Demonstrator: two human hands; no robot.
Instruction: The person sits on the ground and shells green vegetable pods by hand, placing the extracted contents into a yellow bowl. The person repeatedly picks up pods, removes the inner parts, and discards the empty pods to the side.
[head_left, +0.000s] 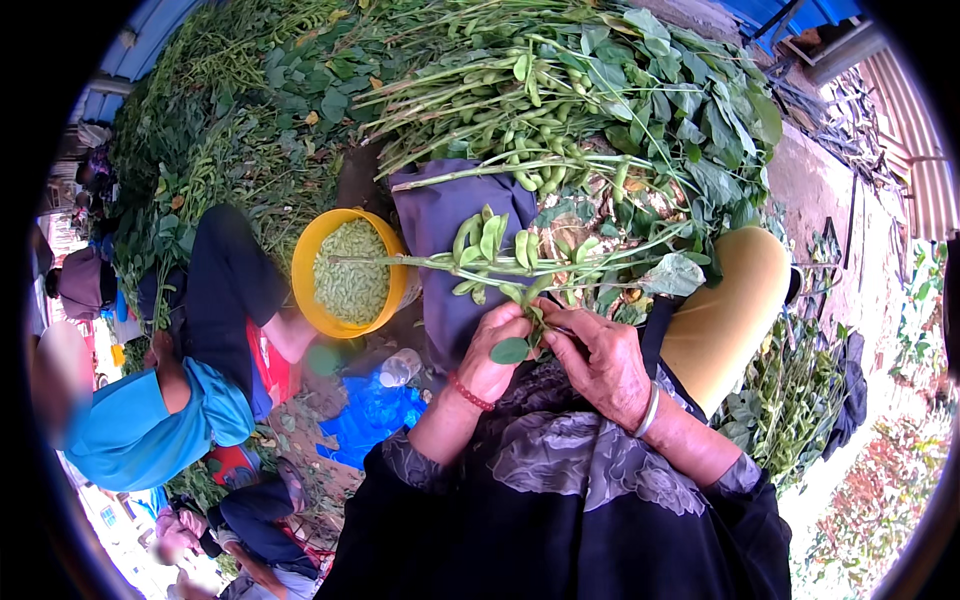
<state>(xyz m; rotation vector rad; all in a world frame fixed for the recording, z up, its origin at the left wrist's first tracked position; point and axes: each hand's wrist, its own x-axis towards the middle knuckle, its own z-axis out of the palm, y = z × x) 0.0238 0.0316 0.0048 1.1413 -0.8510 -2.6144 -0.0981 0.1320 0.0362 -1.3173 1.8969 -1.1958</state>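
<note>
Before my lap, my left hand (495, 346) and my right hand (600, 358) meet with fingertips close together on a green bean pod and leafy sprig (534, 319). A long soybean stalk (427, 261) with plump green pods (487, 236) lies across my legs, just beyond my fingers. One round leaf (509, 350) hangs by my left hand. What exactly lies between my fingertips is partly hidden. To the left, a yellow bucket (306, 281) holds many shelled pale green beans (351, 271). My dark purple trouser leg or cloth (450, 300) is beside it.
A heap of podded soybean plants (517, 105) spreads ahead, with leaves (712, 120) at right. A person in a blue top (157, 405) sits at left; others sit farther back. Blue plastic (367, 416) and a clear plastic cup (400, 367) lie on the ground. More stalks (787, 397) lie at right.
</note>
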